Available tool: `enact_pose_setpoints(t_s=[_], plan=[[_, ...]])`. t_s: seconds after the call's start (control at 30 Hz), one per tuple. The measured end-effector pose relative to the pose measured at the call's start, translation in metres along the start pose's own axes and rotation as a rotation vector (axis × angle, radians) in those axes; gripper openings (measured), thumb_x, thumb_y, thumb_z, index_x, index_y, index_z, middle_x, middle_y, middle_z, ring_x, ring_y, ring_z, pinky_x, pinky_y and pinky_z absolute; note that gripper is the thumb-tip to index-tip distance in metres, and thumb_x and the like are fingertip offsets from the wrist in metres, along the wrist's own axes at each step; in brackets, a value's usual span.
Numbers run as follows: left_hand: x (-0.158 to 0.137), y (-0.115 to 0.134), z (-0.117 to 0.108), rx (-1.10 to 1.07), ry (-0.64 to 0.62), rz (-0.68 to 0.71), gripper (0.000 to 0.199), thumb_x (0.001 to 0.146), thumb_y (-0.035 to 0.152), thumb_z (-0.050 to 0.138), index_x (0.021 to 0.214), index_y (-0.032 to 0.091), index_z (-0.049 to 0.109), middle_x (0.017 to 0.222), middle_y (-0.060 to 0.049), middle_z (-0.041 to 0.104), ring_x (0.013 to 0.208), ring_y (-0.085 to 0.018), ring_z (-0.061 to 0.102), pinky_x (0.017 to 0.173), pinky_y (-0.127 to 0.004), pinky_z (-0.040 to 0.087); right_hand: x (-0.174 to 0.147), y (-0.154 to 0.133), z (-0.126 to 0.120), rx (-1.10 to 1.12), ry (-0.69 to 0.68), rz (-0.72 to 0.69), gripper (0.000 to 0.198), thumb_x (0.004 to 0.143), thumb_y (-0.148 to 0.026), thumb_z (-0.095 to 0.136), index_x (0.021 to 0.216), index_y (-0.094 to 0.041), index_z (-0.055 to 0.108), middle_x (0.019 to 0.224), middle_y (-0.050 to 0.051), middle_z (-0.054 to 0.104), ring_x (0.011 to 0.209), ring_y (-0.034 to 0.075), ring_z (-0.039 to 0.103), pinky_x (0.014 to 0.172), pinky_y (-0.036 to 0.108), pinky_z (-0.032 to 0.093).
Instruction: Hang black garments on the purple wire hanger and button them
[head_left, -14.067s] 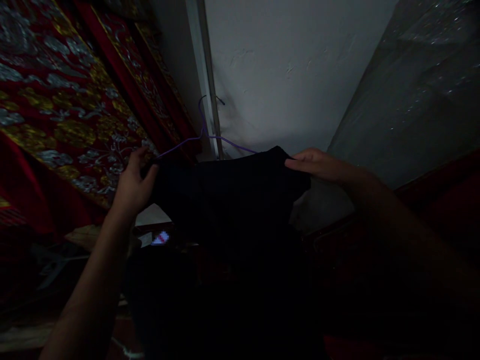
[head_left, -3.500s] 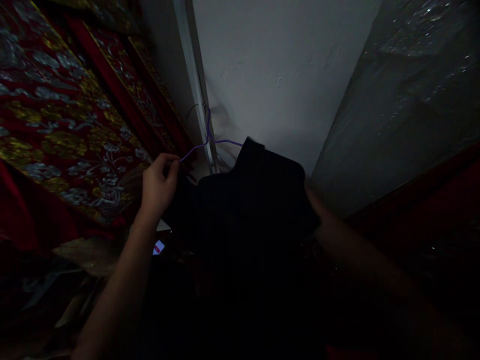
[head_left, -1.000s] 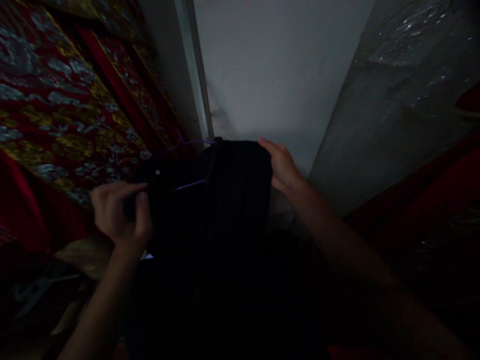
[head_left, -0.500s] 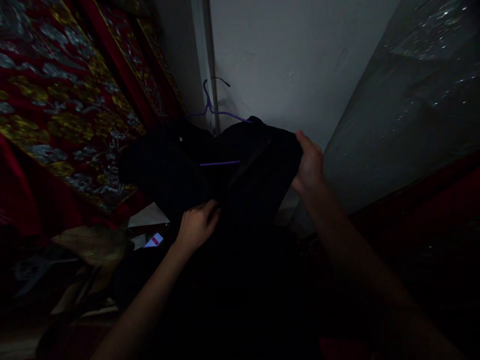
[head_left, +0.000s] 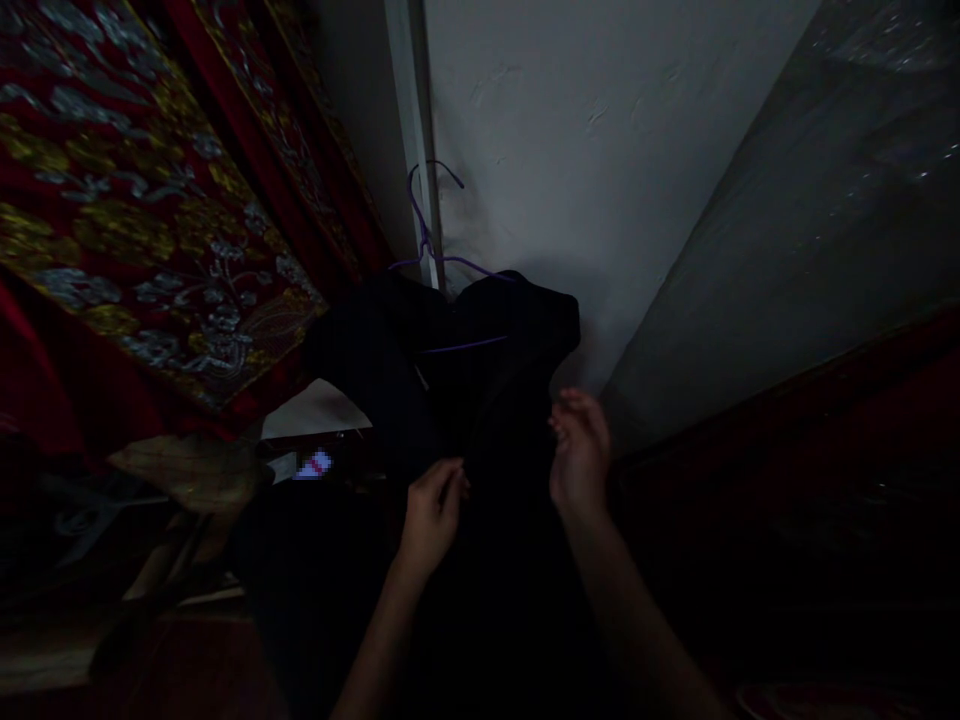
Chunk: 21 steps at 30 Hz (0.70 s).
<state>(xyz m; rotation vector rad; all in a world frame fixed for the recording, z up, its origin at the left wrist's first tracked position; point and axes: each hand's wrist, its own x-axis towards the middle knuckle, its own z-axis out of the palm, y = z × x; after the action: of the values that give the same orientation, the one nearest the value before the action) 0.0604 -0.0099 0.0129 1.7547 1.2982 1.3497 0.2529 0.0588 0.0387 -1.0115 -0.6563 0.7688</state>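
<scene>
Dark garment (head_left: 514,440), front edges (head_left: 409,390) parted — 2 hands (head_left: 433,505) (head_left: 581,465), gap between

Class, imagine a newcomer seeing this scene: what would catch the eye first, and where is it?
Probably the red cloth with gold and silver ornament, at the upper left. Next might come the purple hanger near the centre, bearing a dark garment. Below, the left hand is at the garment's front, the right hand farther right.

Dark shirt (head_left: 506,420) — perhaps — on hanger (head_left: 425,243)
</scene>
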Motion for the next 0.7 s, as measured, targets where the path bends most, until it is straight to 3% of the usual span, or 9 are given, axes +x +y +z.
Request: enact_pose_setpoints(t_s=[0.1, 0.2, 0.4, 0.7], plan=[[-0.004, 0.006, 0.01, -0.124, 0.049, -0.098, 0.021, 0.1, 0.035, 0.056, 0.106, 0.024, 0.073, 0.077, -0.003, 0.07, 0.069, -0.018, 0.066, 0.069, -0.03, 0.053, -0.06, 0.026, -0.017, -0.196, -0.385, 0.177, 0.02, 0.069, -0.023, 0.067, 0.089, -0.022, 0.067, 0.09, 0.004, 0.068, 0.084, 0.019, 0.064, 0.078, 0.031, 0.052], [-0.005, 0.013, 0.016, -0.217, 0.046, -0.17, 0.025, 0.097, 0.037, 0.061, 0.116, 0.024, 0.072, 0.081, -0.002, 0.072, 0.063, -0.015, 0.064, 0.063, -0.026, 0.052, -0.085, 0.036, -0.015, -0.298, -0.679, 0.18, 0.018, 0.074, -0.027, 0.068, 0.09, -0.021, 0.065, 0.088, 0.005, 0.069, 0.084, 0.023, 0.066, 0.079, 0.035, 0.053], [0.0, 0.027, 0.016, -0.353, 0.095, -0.222, 0.029, 0.095, 0.04, 0.064, 0.115, 0.02, 0.068, 0.077, -0.003, 0.073, 0.045, -0.008, 0.051, 0.044, -0.02, 0.04, -0.08, 0.03, 0.007, -0.379, -0.704, -0.066, 0.01, 0.086, -0.032, 0.059, 0.087, -0.022, 0.059, 0.082, 0.002, 0.064, 0.079, 0.02, 0.062, 0.074, 0.031, 0.049], [0.002, 0.045, 0.016, -0.522, 0.061, -0.281, 0.032, 0.089, 0.038, 0.071, 0.11, 0.024, 0.051, 0.086, -0.005, 0.075, 0.044, -0.008, 0.054, 0.041, -0.018, 0.041, -0.082, 0.035, 0.004, -0.334, -0.659, -0.086, 0.02, 0.09, -0.042, 0.058, 0.084, -0.023, 0.055, 0.077, 0.002, 0.059, 0.073, 0.02, 0.057, 0.069, 0.031, 0.047]])
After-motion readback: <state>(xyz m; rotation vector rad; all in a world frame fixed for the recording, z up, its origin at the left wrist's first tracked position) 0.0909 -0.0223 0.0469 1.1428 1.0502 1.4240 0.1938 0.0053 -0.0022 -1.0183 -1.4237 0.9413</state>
